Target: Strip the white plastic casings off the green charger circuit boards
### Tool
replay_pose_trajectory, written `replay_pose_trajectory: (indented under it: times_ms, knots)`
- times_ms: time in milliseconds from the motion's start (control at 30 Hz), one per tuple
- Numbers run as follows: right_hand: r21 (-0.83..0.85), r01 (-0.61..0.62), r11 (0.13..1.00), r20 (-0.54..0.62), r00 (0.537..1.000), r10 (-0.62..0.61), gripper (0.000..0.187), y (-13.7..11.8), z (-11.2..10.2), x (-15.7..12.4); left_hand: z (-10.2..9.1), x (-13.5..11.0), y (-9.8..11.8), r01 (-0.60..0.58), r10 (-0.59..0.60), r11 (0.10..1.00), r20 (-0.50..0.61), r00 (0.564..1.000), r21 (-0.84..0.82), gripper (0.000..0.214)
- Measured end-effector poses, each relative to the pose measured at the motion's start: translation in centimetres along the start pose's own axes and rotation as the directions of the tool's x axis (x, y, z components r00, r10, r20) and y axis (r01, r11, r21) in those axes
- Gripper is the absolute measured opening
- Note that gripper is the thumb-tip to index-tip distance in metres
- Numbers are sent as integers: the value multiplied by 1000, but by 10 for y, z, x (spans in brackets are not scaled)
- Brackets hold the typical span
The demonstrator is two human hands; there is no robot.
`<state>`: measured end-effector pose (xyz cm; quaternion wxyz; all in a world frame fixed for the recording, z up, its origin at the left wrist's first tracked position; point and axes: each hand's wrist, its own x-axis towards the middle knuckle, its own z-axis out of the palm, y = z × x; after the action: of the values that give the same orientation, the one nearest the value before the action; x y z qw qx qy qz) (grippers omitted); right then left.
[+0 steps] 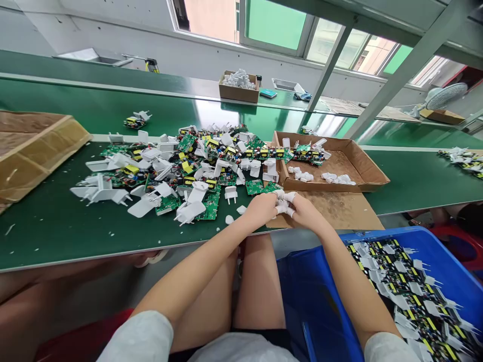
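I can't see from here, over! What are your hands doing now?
Left hand and right hand together, pinching a small white plastic piece at the green table edge. Heap of green circuit boards left; nothing blocking.

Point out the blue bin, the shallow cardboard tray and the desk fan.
blue bin (426, 240): head view, on its far rim.
shallow cardboard tray (372, 168): head view, on its right wall.
desk fan (445, 95): head view, on the round grille.

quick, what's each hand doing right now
Left hand: closed on a small white part.
Right hand: closed on the same part.
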<state>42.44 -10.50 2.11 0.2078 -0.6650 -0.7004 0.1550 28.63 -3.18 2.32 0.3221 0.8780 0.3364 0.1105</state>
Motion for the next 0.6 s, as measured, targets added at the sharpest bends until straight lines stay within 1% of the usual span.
replay_pose_trajectory:
  times_ms: [33, 67, 100, 133, 167, 200, 233, 267, 300, 333, 400, 500, 533, 600]
  knots:
    - [99, -19, 995, -35, 999, 23, 26, 3, 0, -2, 2, 3, 0, 13, -14, 999, -18, 1000, -46, 20]
    - [233, -39, 972, -59, 997, 54, 29, 6, 0, -5, 2, 5, 0, 13, -15, 996, -26, 1000, -87, 21]
    - [382, -57, 923, -67, 994, 89, 31, 8, 1, -7, 2, 6, 0, 1, -5, 989, -24, 1000, -148, 23]
    - [522, -70, 850, -63, 991, 120, 33, 10, 1, -9, 1, 8, 1, -12, 10, 970, -11, 1000, -244, 24]
    - [635, -76, 769, -59, 987, 146, 34, 10, 1, -10, -1, 8, 2, -15, 22, 927, 15, 1000, -375, 23]
    - [718, -75, 692, -63, 983, 172, 34, 9, 1, -11, -2, 9, 3, 3, 26, 851, 48, 998, -525, 21]
    - [772, -64, 632, -86, 975, 204, 33, 8, 1, -11, -2, 10, 6, 43, 15, 743, 80, 997, -668, 17]
    - [805, -43, 591, -125, 963, 241, 33, 7, 2, -11, -2, 10, 8, 92, -12, 616, 108, 994, -782, 13]
    - [823, -13, 568, -176, 945, 277, 33, 6, 3, -10, -2, 11, 11, 141, -56, 496, 130, 990, -857, 8]
    - [828, 21, 560, -231, 923, 307, 33, 5, 5, -10, -1, 11, 15, 179, -106, 401, 149, 983, -899, 4]
    - [810, 98, 578, -345, 877, 335, 33, 5, 10, -9, 3, 10, 22, 216, -191, 226, 174, 966, -950, 3]
    - [752, 235, 616, -511, 798, 320, 28, 7, 21, -8, 10, 6, 34, 191, -248, -48, 197, 949, -980, 6]
    - [728, 278, 627, -563, 764, 314, 26, 7, 25, -8, 12, 5, 38, 162, -264, -127, 191, 945, -979, 8]
    - [666, 339, 664, -653, 696, 299, 21, 6, 32, -8, 17, 2, 43, 94, -307, -248, 170, 936, -964, 11]
